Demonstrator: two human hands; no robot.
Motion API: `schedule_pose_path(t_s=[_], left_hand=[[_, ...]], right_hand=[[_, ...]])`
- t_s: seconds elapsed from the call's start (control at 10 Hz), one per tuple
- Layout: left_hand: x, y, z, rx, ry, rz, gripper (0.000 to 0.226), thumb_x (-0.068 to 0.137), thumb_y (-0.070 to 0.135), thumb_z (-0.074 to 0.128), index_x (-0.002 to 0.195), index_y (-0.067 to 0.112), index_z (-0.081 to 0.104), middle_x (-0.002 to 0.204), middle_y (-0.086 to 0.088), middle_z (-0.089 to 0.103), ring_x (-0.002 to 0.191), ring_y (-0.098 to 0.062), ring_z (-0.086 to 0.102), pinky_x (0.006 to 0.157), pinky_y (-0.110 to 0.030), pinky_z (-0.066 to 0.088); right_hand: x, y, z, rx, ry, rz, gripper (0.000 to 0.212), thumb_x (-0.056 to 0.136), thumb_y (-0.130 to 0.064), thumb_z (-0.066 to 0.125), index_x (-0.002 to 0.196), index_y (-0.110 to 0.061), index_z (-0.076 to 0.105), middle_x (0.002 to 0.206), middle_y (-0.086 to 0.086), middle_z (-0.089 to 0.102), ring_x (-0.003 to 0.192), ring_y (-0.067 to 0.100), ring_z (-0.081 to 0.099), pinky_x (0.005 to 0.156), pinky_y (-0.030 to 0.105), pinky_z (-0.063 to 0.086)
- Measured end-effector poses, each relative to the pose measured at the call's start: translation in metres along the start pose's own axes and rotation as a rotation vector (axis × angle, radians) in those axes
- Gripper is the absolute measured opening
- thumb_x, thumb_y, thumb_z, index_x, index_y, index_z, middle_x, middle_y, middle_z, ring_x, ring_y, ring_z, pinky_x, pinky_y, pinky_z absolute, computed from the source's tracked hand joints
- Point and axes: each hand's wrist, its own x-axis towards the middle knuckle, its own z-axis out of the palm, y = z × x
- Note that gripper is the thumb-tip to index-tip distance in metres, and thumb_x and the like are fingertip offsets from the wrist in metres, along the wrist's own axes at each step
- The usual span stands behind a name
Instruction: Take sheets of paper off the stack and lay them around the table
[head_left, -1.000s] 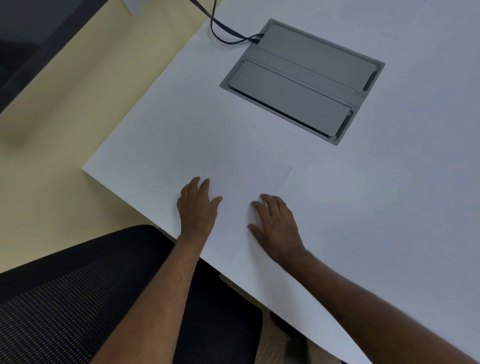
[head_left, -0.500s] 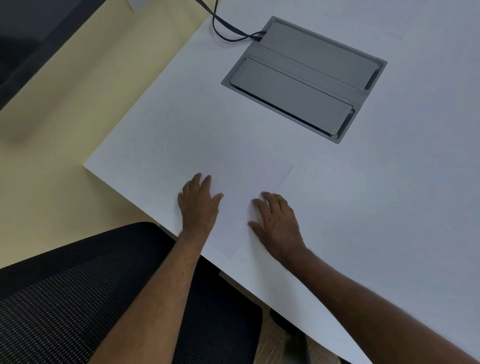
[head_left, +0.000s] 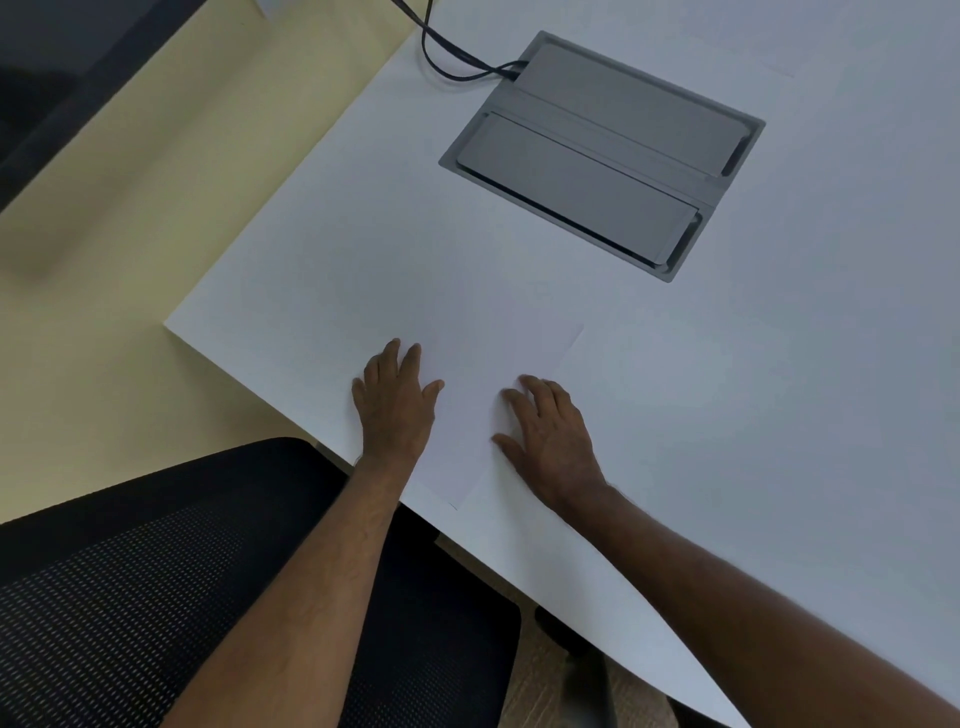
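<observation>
A: Entry, head view. White bench (head_left: 727, 441), near corner at lower left. What lies on it?

B: One sheet of paper (head_left: 498, 364), white on white, lying flat close to the near edge. Its far right corner shows at mid-frame; its near corner slightly overhangs the bench edge between the two forearms.

A: Hands?

B: Left hand (head_left: 397, 410) palm down on the left part of the sheet, fingers (head_left: 410, 358) stretched flat and a little spread, gripping nothing. Right hand (head_left: 550, 436) palm down along the sheet's right edge, its fingers likewise extended, thumb out toward the left hand. Neither pinches the paper; both press or rest on it.

A: One sheet or a stack?

B: Cannot tell; the contrast is too low to see thickness.

A: Other items?

B: Grey cable box (head_left: 602, 156) set into the bench top, farther back, both lids shut. A black cable (head_left: 447, 57) runs from its far left corner off the bench. Black mesh chair (head_left: 156, 597) under the left forearm, yellowish floor (head_left: 104, 312) beyond.
</observation>
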Motion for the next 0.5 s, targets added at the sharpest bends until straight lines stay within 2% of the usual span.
schedule_pose_path(t_s=[0.2,0.4,0.5], left_hand=[[-0.026,0.023,-0.013,0.037,0.009,0.104,0.060,0.106,0.046,0.046,0.157,0.014,0.037,0.167,-0.011,0.031,0.152,-0.032,0.030,0.123,-0.059,0.026],[-0.076,0.071,-0.032,0.026,-0.071,0.217,0.070,0.106,0.052,0.038,0.164,0.015,0.022,0.174,-0.009,0.009,0.160,-0.031,0.013,0.128,-0.057,0.014],[-0.106,0.106,-0.038,0.049,-0.055,0.324,0.074,0.105,0.055,0.036,0.165,0.015,0.017,0.175,-0.008,0.005,0.161,-0.029,0.009,0.129,-0.056,0.010]], right_hand=[[-0.022,0.017,-0.027,0.007,0.076,0.062,0.059,0.102,-0.045,0.053,0.150,-0.012,0.045,0.161,0.010,0.040,0.149,0.032,0.033,0.121,0.045,0.034],[-0.069,0.051,-0.070,-0.052,0.100,0.157,0.065,0.102,-0.047,0.051,0.152,-0.005,0.043,0.161,0.016,0.039,0.152,0.036,0.030,0.122,0.048,0.031],[-0.103,0.072,-0.096,-0.097,0.123,0.225,0.068,0.103,-0.049,0.047,0.154,-0.005,0.038,0.164,0.016,0.035,0.154,0.035,0.027,0.122,0.048,0.029]])
